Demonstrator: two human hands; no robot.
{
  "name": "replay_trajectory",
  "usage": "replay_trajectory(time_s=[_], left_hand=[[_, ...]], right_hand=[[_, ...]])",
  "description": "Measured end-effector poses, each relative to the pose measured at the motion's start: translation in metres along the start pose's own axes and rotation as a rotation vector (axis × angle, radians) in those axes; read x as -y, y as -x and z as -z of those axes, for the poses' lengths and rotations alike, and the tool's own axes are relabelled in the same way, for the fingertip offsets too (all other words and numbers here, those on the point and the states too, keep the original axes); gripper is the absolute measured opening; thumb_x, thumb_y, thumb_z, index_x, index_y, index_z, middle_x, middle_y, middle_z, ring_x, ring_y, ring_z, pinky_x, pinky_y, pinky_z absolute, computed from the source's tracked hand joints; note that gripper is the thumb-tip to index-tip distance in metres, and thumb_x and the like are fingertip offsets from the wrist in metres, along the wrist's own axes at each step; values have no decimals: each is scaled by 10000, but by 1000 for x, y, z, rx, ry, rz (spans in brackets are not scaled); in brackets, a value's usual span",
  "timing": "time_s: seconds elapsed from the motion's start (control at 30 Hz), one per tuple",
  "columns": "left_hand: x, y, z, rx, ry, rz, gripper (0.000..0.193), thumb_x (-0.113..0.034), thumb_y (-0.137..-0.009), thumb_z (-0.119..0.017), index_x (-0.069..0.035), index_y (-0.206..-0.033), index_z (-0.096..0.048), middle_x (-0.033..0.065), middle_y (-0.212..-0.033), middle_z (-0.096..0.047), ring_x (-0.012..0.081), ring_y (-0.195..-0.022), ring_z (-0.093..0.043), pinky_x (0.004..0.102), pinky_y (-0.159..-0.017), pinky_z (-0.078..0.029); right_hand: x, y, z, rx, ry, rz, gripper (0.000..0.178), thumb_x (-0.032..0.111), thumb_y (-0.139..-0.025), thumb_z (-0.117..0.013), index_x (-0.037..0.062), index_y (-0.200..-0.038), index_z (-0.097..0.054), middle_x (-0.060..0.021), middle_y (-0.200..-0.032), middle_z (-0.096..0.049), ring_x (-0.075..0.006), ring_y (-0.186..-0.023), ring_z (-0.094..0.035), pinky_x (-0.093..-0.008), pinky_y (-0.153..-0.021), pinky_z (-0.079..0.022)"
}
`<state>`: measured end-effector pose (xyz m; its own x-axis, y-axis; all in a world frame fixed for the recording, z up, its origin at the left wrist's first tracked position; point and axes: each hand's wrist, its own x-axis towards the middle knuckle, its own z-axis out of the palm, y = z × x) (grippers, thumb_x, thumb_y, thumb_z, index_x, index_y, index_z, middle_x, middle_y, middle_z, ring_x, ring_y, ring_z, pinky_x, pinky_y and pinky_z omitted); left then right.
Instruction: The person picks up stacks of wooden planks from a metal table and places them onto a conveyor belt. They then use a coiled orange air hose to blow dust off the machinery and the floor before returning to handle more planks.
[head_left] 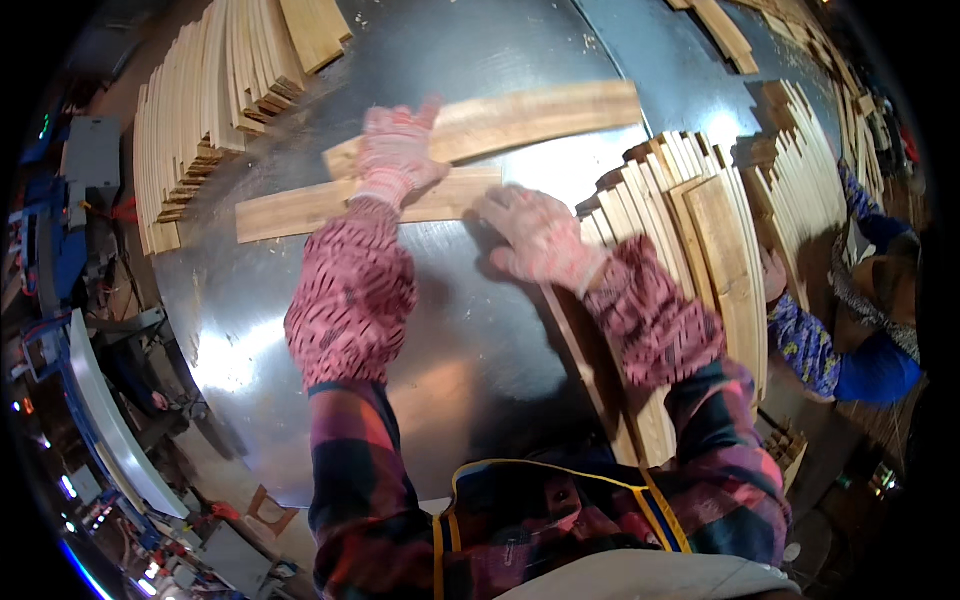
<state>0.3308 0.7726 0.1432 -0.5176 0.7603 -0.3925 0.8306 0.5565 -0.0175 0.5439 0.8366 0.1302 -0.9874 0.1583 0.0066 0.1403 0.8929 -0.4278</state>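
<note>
Two flat wooden boards lie crosswise on a shiny metal table (440, 300). My left hand (395, 150), in a pale glove with pinkish-red marks, lies across both, its fingers somewhat blurred and spread over the left part of the farther board (530, 118). The wrist crosses the nearer board (290, 211). At that board's right end is my right hand (535, 235), gloved the same way. Its fingers are stretched out with the thumb apart, the tips close to the board; whether they touch it I cannot tell.
Rows of boards on edge (195, 120) stand at the far left. Another row (725, 240) leans close to my right arm, with a further row (800, 180) beyond. A person in a blue patterned sleeve (805, 345) is at the right. Loose boards (725, 35) lie at the far right.
</note>
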Motion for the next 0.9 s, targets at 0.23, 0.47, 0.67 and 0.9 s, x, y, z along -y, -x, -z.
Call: replay_trajectory(time_s=[0.23,0.47,0.67,0.9], left_hand=[[75,148,-68,-507,791,362,898,-411,-658,-781,-72,-1406,-417,157,-1144,-601,301,-1056,-579,407,-918,-474],[39,334,-150,-437,2577,153,666,-487,-802,-678,-37,-1256,-494,172,-1059,-597,290,-890,-594,444,-834,-502],[-36,390,-165,-404,2815,271,702,-646,-853,-536,-44,-1211,-492,165,-949,-590,297,-885,-593,454,-846,-493],[-117,380,-226,-297,2328,710,574,-316,-858,-669,21,-1277,-465,209,-1024,-610,340,-901,-633,457,-797,-547]], right_hand=[[-16,-73,-66,198,258,-109,855,404,-702,-753,177,-1438,-382,-150,-1338,-465,-325,-1294,-416,-460,-1054,-339],[66,-58,44,529,-3,-256,692,362,-723,-725,130,-1339,-513,-179,-1122,-626,-320,-1036,-610,-418,-902,-480],[67,91,-18,562,-1564,-687,585,398,-801,-750,15,-1214,-592,-196,-1028,-666,-289,-866,-668,-414,-736,-566],[176,257,-51,612,-598,-328,848,629,-913,-441,-9,-1460,-331,-231,-1413,-458,-332,-1316,-439,-325,-1103,-316]])
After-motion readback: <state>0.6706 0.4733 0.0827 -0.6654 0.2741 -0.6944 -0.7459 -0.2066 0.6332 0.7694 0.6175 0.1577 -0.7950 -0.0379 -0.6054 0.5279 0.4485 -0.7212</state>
